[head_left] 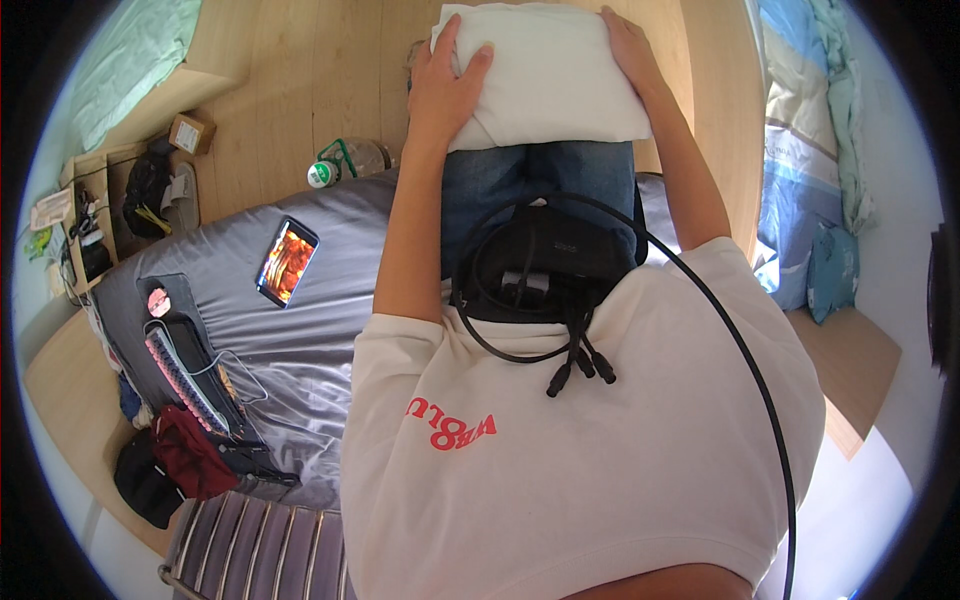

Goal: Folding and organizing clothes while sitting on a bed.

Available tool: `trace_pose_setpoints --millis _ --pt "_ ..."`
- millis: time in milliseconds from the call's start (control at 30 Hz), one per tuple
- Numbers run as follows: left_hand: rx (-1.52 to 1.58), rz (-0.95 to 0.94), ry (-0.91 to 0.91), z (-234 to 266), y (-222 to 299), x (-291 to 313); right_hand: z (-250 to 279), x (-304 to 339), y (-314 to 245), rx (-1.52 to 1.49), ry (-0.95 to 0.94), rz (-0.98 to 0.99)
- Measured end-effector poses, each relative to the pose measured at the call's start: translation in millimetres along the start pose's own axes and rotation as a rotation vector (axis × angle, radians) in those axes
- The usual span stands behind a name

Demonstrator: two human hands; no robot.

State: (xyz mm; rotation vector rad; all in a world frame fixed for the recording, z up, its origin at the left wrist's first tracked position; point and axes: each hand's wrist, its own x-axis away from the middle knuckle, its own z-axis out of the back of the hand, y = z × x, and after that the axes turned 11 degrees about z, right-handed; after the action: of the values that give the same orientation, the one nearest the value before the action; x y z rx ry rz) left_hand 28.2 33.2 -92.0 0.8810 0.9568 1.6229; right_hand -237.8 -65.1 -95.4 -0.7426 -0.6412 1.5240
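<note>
A folded white cloth (545,85), perhaps a garment, lies over my knees at the top of the view. My left hand (448,80) rests along its left edge, thumb and fingers spread. Stretched along the opposite edge is my right hand (630,50), its fingertips at the far right corner; part of that hand is out of sight. Beneath the cloth are my legs in blue jeans (590,170). A black pouch (545,260) with a looped black cable sits at my waist.
A grey sheet (330,370) covers the bed at the left, with a lit phone (288,260), a keyboard (185,380) and a dark red cloth (195,455) on it. A bottle with a green-and-white cap (322,174) and a small cardboard box (190,133) are on the wooden floor.
</note>
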Motion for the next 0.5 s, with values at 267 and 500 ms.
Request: trace_pose_setpoints --millis 267,500 --pt "0.037 -0.003 -0.030 2 -3 -1 7 4 -9 -0.023 -0.044 -0.113" --pt "0.005 0.031 -0.042 3 -1 0 7 6 -13 -0.011 -0.035 -0.074"
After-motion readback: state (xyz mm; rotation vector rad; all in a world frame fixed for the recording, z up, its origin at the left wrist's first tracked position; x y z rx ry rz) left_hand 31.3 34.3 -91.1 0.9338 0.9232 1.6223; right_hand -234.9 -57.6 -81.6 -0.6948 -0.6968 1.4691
